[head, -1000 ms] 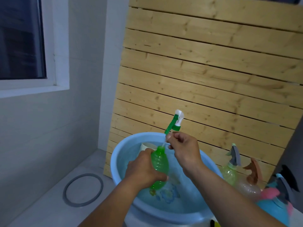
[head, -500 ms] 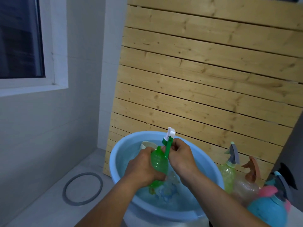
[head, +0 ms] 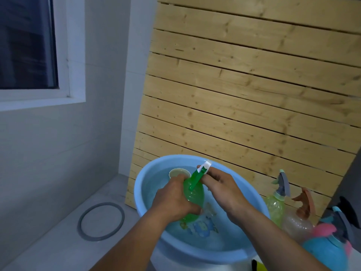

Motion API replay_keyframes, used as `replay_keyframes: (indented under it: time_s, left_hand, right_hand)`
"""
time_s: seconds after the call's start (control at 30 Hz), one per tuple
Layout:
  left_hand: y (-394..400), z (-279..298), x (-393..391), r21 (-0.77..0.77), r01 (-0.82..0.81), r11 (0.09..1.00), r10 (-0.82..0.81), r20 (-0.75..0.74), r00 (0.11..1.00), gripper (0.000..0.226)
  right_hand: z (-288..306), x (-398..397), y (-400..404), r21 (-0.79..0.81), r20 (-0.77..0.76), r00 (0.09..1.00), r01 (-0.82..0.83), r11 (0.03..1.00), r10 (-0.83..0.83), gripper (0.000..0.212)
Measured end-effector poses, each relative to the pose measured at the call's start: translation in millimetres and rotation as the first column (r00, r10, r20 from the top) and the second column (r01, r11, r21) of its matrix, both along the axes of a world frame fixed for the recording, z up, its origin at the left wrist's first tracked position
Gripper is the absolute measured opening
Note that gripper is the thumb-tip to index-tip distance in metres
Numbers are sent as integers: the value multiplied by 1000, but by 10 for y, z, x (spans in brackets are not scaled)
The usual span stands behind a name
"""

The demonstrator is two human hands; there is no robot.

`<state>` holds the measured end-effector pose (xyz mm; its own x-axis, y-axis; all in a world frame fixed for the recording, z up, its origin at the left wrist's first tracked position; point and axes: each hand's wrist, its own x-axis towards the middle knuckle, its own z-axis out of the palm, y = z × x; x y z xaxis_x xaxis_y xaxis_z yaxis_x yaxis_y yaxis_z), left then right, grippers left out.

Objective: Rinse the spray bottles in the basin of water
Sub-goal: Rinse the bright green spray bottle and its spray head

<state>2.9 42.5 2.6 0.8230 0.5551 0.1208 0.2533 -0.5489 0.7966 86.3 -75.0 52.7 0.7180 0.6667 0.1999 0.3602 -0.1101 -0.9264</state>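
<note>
A light blue basin (head: 144, 184) holds water. Over it my left hand (head: 172, 198) grips the body of a green spray bottle (head: 195, 196), tilted with its neck up and to the right. My right hand (head: 222, 187) holds the bottle's green-and-white spray head (head: 201, 172) at the neck, seated on the bottle. Three more spray bottles stand right of the basin: a pale green one with a grey trigger (head: 276, 206), a clear one with an orange trigger (head: 298, 222) and a round blue one with pink parts (head: 324, 249).
A pale cup (head: 178, 172) floats at the basin's far side. A slatted wooden panel (head: 244, 94) leans against the wall behind. A grey rubber ring (head: 100, 221) lies on the ledge at left. A window (head: 27, 44) is at the upper left.
My right hand has lowered the spray head, with its dip tube, down into the bottle neck. Both hands and the bottle have sunk closer to the water.
</note>
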Motion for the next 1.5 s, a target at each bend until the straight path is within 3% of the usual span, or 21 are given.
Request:
replay_keyframes:
  time_s: [0.27, 0.47, 0.63, 0.77, 0.9, 1.03, 1.1, 1.27, 1.43, 1.5]
  left_hand:
    - [12, -11, 2, 0, 99, 995, -98, 46, 994, 79]
    - [30, -38, 21, 0, 141, 990, -141, 66, 988, 72]
    - [58, -56, 42, -66, 147, 987, -142, 71, 987, 70]
    - [63, -62, 37, -84, 140, 987, -134, 65, 989, 67]
    - [44, -43, 31, -86, 188, 978, -183, 64, 981, 69]
    - [18, -22, 23, -62, 230, 971, -228, 37, 973, 57]
    - [12, -13, 15, -71, 237, 969, -235, 39, 971, 56]
    - [10, 10, 10, -88, 205, 975, -199, 73, 977, 62]
    - [9, 7, -2, -90, 219, 972, -212, 82, 974, 62]
    - [-3, 12, -8, -69, 239, 969, -234, 73, 970, 60]
  right_hand:
    - [-203, 44, 17, 67, 123, 992, -13, 998, 5, 14]
    - [-327, 82, 70, 151, 138, 985, 83, 985, -105, 30]
    - [-322, 42, 109, 164, 73, 997, 13, 986, -26, 5]
    - [-332, 20, 89, 129, 52, 999, -10, 992, 3, 17]
    - [-333, 41, 47, 147, 120, 993, 1, 989, -19, 9]
    - [-362, 41, 70, 148, 140, 981, 112, 983, -133, 39]
    - [-363, 29, 82, 131, 153, 975, 140, 981, -159, 43]
    - [-370, 8, 51, 133, 86, 995, 44, 990, -56, 13]
    - [-360, -2, 20, 133, 132, 990, 25, 991, -43, 9]
    - [-355, 1, 23, 149, 119, 986, 100, 984, -119, 22]
